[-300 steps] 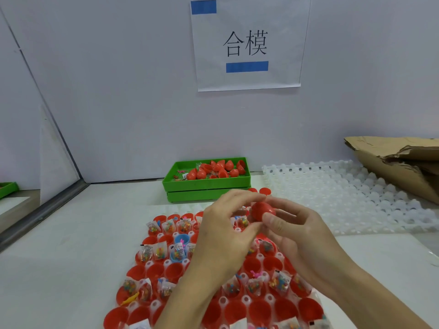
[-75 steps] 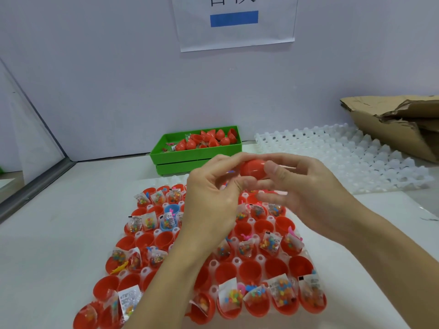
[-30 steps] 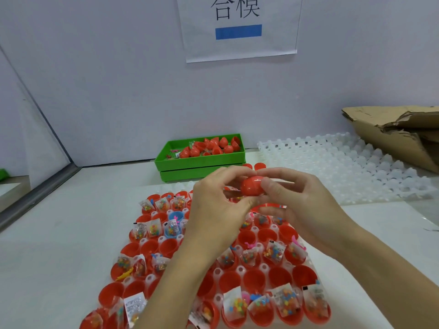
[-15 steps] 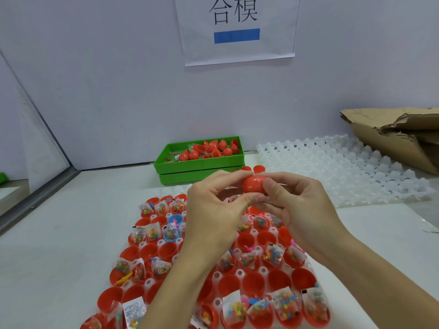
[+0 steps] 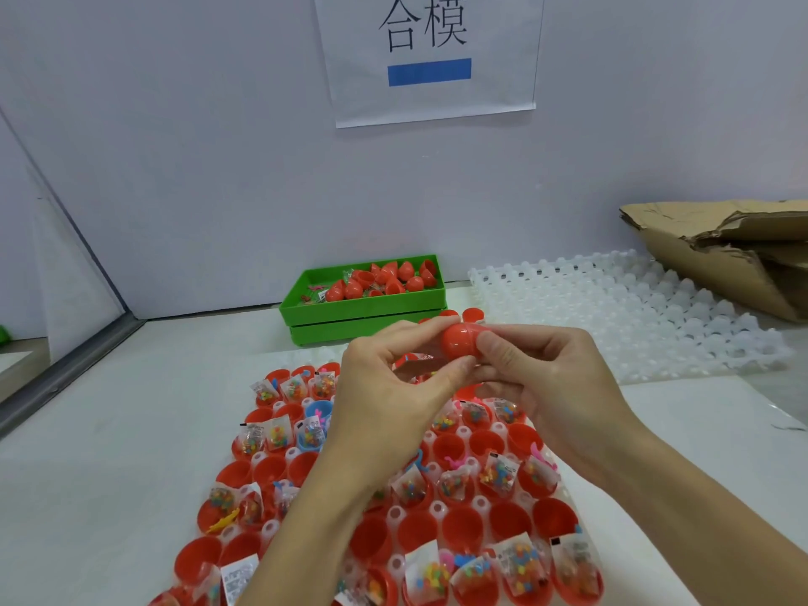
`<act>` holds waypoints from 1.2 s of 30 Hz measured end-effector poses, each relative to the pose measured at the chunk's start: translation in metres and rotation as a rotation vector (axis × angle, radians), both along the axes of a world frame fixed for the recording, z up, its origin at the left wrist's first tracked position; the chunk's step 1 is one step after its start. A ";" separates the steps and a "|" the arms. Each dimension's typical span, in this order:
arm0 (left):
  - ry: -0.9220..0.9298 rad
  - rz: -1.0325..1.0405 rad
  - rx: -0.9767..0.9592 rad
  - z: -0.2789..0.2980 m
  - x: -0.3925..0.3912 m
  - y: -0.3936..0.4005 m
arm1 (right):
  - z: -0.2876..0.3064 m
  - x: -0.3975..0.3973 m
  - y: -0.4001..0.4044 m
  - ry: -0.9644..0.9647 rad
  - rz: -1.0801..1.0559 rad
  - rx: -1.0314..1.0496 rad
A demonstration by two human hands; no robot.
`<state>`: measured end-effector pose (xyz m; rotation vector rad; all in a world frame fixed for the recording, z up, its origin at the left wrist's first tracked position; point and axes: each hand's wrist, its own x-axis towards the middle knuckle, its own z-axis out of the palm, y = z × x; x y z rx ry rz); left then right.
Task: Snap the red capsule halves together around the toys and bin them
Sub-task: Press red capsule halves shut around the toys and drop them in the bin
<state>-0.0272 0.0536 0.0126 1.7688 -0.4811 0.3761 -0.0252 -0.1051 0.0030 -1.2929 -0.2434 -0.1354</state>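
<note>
The white bench [image 5: 109, 452] carries a tray of red capsule halves [image 5: 459, 527], a green bin [image 5: 363, 314], an empty white tray [image 5: 634, 317] and torn cardboard [image 5: 721, 251].

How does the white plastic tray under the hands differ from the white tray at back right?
The near white plastic cell tray holds red capsule halves, many with bagged toys; the far white plastic cell tray has bare cells. The near one lies under both hands; the far one lies beside the torn cardboard box. Both are white moulded grids.
</note>
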 end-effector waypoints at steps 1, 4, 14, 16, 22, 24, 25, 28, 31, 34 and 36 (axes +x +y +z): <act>0.003 -0.008 -0.008 0.000 0.000 0.000 | 0.000 0.000 0.000 -0.008 -0.013 0.001; 0.011 -0.017 -0.041 0.000 0.000 -0.001 | -0.001 -0.001 0.001 -0.019 -0.066 -0.015; -0.126 0.167 0.006 -0.004 -0.002 -0.008 | -0.011 -0.008 0.019 -0.106 -0.166 -0.049; -0.141 0.188 0.048 -0.005 -0.001 -0.009 | -0.011 -0.007 0.018 -0.116 -0.156 -0.079; -0.102 0.166 0.077 -0.005 -0.001 -0.009 | -0.007 -0.004 0.011 -0.131 -0.120 -0.172; -0.060 0.102 0.038 -0.002 -0.002 -0.009 | -0.004 -0.002 0.006 -0.138 -0.104 -0.201; -0.044 0.072 0.020 -0.002 -0.001 -0.008 | -0.003 -0.001 0.004 -0.136 -0.100 -0.200; -0.032 0.038 0.026 0.001 0.000 -0.005 | -0.002 -0.001 0.002 -0.135 -0.105 -0.188; -0.038 0.019 0.087 0.002 0.001 -0.004 | -0.002 -0.002 0.002 -0.167 -0.104 -0.192; -0.019 0.018 0.168 -0.001 0.000 -0.006 | -0.001 -0.002 0.001 -0.179 -0.095 -0.216; -0.044 0.033 0.201 -0.001 -0.001 -0.007 | -0.001 -0.002 0.000 -0.168 -0.091 -0.217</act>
